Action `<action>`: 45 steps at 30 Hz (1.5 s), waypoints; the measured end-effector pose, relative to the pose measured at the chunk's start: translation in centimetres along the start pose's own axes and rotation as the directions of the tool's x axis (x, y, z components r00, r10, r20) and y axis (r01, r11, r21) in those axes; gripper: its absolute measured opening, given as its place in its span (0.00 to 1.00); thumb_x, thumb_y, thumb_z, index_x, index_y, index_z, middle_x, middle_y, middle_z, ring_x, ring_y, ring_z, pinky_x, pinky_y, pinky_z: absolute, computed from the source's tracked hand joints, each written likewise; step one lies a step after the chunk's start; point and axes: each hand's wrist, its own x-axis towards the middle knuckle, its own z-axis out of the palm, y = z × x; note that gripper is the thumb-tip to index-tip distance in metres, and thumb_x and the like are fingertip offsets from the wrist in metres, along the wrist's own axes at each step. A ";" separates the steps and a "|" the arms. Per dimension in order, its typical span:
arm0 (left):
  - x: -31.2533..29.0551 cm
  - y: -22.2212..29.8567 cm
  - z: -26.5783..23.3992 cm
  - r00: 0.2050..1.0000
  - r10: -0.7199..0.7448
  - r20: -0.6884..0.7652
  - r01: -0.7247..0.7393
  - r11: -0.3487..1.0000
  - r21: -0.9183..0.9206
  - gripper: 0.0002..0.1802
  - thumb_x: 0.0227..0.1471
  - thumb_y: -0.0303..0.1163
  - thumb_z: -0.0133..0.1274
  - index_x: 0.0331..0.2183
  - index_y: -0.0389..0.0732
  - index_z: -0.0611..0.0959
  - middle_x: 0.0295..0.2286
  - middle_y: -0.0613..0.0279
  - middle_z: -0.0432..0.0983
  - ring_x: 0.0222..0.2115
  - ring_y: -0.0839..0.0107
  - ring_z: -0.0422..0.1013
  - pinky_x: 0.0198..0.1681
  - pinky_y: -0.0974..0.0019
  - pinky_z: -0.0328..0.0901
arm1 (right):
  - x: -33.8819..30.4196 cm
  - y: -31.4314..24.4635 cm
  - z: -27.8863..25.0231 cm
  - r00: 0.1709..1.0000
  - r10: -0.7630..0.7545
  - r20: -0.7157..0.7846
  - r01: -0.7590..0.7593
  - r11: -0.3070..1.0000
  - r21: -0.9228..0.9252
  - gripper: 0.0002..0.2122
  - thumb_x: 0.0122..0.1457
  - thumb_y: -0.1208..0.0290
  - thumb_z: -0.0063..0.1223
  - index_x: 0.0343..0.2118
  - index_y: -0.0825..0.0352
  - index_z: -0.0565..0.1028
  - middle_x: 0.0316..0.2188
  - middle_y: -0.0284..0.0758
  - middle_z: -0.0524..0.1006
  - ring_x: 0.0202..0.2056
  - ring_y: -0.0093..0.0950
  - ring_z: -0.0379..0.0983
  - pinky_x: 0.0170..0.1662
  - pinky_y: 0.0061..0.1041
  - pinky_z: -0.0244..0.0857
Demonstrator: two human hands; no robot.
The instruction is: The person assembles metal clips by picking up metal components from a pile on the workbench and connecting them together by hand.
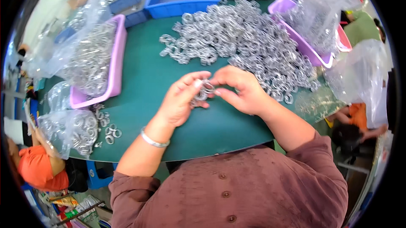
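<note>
Over the green table [144, 71], my two hands meet in front of my chest. My left hand [179, 97] is closed round a small bunch of shiny metal rings [204, 90], its thumb lying on top; a silvery bracelet circles that wrist. From the right, my right hand [243, 88] pinches a ring at the edge of the bunch between thumb and forefinger. Just beyond the hands spreads a large heap of similar loose metal rings [237, 33]. Fingers partly cover the held rings, so how many there are cannot be told.
On the left, a purple tray [119, 54] holds bagged metal parts, with a plastic bag of rings [82, 131] and loose rings [112, 133] below it. Blue bins [182, 6] stand behind the heap. Another purple tray [304, 50] sits right. People work at both sides.
</note>
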 end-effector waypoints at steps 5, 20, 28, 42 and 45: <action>-0.1 0.1 0.0 0.996 -0.076 -0.047 0.071 0.992 -0.108 0.11 0.51 0.31 0.51 0.39 0.41 0.74 0.30 0.63 0.75 0.29 0.74 0.72 0.24 0.77 0.66 | -0.1 -1.1 -0.2 0.997 -0.078 -0.004 0.078 0.996 -0.039 0.11 0.45 0.78 0.57 0.34 0.66 0.74 0.32 0.37 0.73 0.34 0.34 0.71 0.36 0.27 0.66; -2.1 23.0 -3.6 0.273 0.920 0.283 -0.087 -0.269 0.959 0.15 0.44 0.30 0.57 0.37 0.36 0.78 0.29 0.58 0.75 0.30 0.72 0.71 0.36 0.70 0.65 | -0.7 -0.6 0.1 0.998 0.008 -0.057 -0.012 0.997 -0.077 0.08 0.46 0.78 0.55 0.32 0.66 0.74 0.32 0.38 0.73 0.32 0.33 0.71 0.34 0.26 0.66; -3.8 26.9 -8.1 0.681 0.731 0.043 0.405 -0.425 0.810 0.25 0.42 0.43 0.56 0.39 0.34 0.77 0.37 0.46 0.73 0.40 0.52 0.69 0.45 0.61 0.62 | -0.4 -0.1 -0.1 0.998 0.009 -0.058 -0.012 0.998 -0.064 0.07 0.48 0.76 0.54 0.32 0.67 0.73 0.31 0.37 0.73 0.33 0.34 0.71 0.34 0.27 0.66; -6.5 26.4 -1.5 0.655 0.731 0.190 0.330 -0.504 0.798 0.08 0.50 0.32 0.47 0.28 0.36 0.75 0.22 0.49 0.71 0.25 0.50 0.68 0.30 0.58 0.63 | -0.5 0.2 -0.4 0.993 0.111 -0.041 -0.115 0.988 -0.103 0.06 0.48 0.76 0.52 0.30 0.68 0.73 0.29 0.37 0.73 0.33 0.35 0.70 0.37 0.30 0.64; -6.6 25.7 -0.2 0.577 0.699 0.422 0.338 -0.675 0.655 0.06 0.49 0.31 0.48 0.30 0.40 0.76 0.29 0.54 0.72 0.29 0.54 0.69 0.32 0.60 0.63 | -0.3 0.2 -0.3 0.993 0.110 -0.036 -0.113 0.988 -0.103 0.06 0.48 0.76 0.52 0.30 0.68 0.73 0.29 0.37 0.73 0.34 0.35 0.70 0.38 0.30 0.64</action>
